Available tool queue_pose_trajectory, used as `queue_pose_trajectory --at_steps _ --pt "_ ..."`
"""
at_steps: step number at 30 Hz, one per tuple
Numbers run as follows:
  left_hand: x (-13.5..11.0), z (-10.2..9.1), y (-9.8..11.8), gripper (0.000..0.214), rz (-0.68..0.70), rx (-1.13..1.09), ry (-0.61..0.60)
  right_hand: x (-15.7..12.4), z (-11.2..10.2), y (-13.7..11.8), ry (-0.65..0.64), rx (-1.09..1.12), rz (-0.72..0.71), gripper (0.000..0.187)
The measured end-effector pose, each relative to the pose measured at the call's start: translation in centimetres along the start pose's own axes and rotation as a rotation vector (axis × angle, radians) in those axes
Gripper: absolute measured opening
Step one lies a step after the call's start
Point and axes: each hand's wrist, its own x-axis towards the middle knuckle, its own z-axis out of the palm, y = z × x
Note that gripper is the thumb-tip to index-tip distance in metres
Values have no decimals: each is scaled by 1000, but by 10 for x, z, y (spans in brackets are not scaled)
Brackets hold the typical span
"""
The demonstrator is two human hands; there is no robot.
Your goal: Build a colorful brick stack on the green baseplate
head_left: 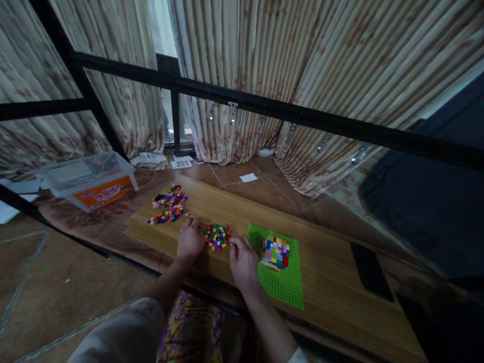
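A small heap of coloured bricks (pixel 217 237) lies on the low wooden table (pixel 333 272) between my hands. My left hand (pixel 191 238) rests with curled fingers against the heap's left side. My right hand (pixel 244 259) sits just right of the heap, its fingertips pinched together at the heap's edge; what they hold is too small to see. Right of that hand a green baseplate (pixel 287 285) carries a multicoloured brick block (pixel 275 252). A bigger loose pile of bricks (pixel 169 205) lies further back on the left.
A clear plastic box (pixel 89 177) with an orange label stands on the floor at the left. A dark phone (pixel 370 272) lies on the table's right part. A black metal frame (pixel 264 103) and curtains stand behind the table. Papers lie on the floor.
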Motion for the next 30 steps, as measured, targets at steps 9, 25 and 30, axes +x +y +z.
queue_pose_trajectory --at_steps 9,25,30 --pt "1 -5 3 27 -5 5 -33 -44 -48 -3 110 384 197 18" --pt "1 -3 2 28 -13 -12 -17 -39 -110 58 363 225 314 29" --pt "1 -5 4 27 -20 7 -13 -39 -115 62 307 41 227 27"
